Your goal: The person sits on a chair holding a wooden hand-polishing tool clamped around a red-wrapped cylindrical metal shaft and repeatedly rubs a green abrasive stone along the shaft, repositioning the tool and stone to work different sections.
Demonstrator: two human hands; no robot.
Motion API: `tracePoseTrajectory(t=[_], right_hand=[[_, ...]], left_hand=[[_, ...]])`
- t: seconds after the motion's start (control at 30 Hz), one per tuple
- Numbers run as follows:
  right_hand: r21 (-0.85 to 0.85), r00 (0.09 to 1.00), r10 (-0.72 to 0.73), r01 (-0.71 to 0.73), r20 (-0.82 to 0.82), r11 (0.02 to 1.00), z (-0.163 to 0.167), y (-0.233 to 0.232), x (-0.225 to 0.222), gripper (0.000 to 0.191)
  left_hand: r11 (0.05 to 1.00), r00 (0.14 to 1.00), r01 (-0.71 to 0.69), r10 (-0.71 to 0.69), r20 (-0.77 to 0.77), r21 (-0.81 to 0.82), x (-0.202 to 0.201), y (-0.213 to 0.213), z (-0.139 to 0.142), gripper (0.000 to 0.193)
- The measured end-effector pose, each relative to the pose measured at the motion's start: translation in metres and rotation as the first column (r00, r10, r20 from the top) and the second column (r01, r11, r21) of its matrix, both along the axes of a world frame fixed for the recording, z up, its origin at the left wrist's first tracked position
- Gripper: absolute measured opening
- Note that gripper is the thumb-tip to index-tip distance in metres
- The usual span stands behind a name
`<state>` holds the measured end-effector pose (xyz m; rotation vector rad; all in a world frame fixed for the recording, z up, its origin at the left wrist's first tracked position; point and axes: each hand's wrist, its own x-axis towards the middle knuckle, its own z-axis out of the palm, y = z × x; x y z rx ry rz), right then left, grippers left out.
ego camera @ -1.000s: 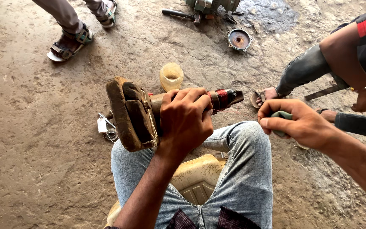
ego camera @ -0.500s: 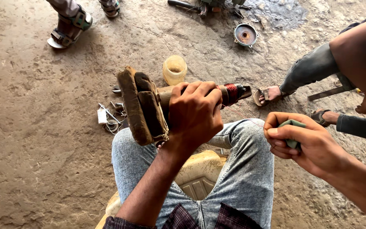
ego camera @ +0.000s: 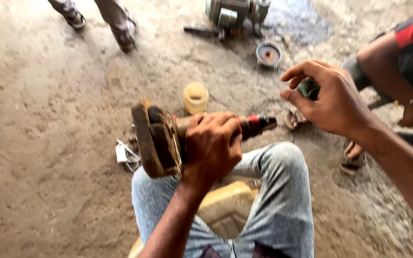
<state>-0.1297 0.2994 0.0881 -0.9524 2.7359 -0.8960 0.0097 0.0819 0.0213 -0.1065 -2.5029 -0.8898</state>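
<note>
Fingers (ego camera: 216, 129) of left hand (ego camera: 211, 148) wrapped tight around shaft (ego camera: 244, 126) lying crosswise over knees, worn flange (ego camera: 151, 138) at left end, while right hand (ego camera: 333, 100) pinches small dark-green part (ego camera: 308, 88) just right of shaft tip.

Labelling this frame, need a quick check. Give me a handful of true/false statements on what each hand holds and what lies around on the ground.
1. The left hand grips the shaft of a tool with a thick worn pad at one end. True.
2. The right hand is empty and flat on the ground. False: it is raised, fingers closed around a small dark green object.
3. A yellowish plastic cup stands on the ground beyond the tool. True.
4. The tool's shaft rests on the concrete floor. False: it is held up above the person's knees.
5. Another person's sandalled feet show at the top left. True.
</note>
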Motion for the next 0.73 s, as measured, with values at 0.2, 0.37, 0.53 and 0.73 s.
tracePoseTrajectory(t=[0.2,0.37,0.53,0.73], right_hand=[[-0.427,0.829,0.119,0.155,0.547,0.891,0.002,0.006,-0.004,0.052],[-0.443,0.722,0.122,0.274,0.681,0.853,0.003,0.007,-0.013,0.042],[-0.495,0.555,0.262,0.323,0.789,0.807,-0.003,-0.012,-0.027,0.023],[0.224,0.979,0.123,-0.085,-0.163,0.971,-0.015,-0.023,-0.007,0.019]], left_hand=[[0.999,1.000,0.020,-0.019,-0.014,0.028,0.000,-0.005,-0.002,0.019],[1.000,1.000,0.018,-0.018,0.008,0.001,-0.001,0.002,0.003,0.016],[0.999,0.999,0.041,-0.041,-0.022,0.030,0.001,0.002,0.003,0.018],[0.999,0.999,0.047,-0.047,-0.017,0.017,0.000,0.005,-0.003,0.011]])
